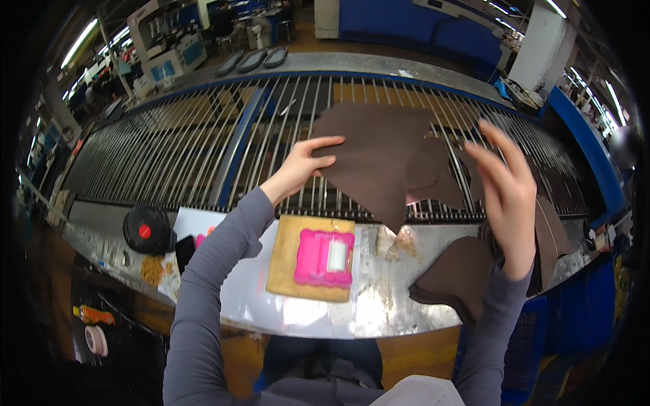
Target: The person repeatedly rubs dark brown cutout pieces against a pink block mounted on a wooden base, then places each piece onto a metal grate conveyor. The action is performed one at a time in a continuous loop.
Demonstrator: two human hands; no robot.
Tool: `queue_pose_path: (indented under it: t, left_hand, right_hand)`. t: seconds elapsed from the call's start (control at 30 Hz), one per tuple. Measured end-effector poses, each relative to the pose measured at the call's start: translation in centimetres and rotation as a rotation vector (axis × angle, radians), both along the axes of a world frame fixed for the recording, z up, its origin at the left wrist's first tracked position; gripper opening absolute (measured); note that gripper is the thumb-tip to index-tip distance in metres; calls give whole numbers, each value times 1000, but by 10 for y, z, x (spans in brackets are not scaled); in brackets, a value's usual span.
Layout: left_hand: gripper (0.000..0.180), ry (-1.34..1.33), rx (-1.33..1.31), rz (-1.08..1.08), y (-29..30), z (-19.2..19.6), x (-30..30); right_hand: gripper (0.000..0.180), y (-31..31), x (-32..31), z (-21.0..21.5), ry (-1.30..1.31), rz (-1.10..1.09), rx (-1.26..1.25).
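Observation:
My left hand [305, 162] pinches the left edge of a dark brown sheet piece [369, 142] between thumb and fingers. The sheet is held up over a conveyor of metal rollers [193, 145], with its lower corner pointing toward me. To the right of the sheet, my right hand [504, 189] is raised with fingers apart and slightly blurred, and I see nothing in it. More brown pieces [443, 183] lie on the rollers behind and right of the sheet. Below my right hand, a stack of brown cut pieces [450, 274] rests on the metal ledge.
A pink plastic holder [310, 260] with a white roll [336, 257] sits on a wooden board [279, 274] in front of me. At left are a black round container [145, 230] and rubber bands [154, 271]. Blue crates [521, 345] stand low at right; grey soles [252, 61] lie beyond the rollers.

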State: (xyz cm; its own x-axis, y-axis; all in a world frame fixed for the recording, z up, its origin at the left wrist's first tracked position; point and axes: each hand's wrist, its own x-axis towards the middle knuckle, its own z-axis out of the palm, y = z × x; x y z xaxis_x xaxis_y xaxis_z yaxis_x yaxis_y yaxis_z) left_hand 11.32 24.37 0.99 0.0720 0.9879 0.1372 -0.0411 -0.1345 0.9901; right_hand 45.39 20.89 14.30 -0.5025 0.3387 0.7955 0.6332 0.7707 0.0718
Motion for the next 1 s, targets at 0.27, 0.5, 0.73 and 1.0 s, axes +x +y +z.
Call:
queue_pose_path:
  t: [0.27,0.5,0.73,1.0]
  left_hand:
    - [45,-237,-320,6,106,-132,-56]
    - [47,-180,-434,93,128,-183,-72]
    - [55,252,-443,187,106,-152,-66]
    - [45,437,-221,130,-10,-30,-68]
  right_hand:
    - [34,-35,135,-168,258,-575,-563]
    - [48,-94,210,-289,405,-1106,-861]
    - [51,-80,199,-260,292,-1207,-881]
    - [61,-81,216,-269,259,-1098,-1054]
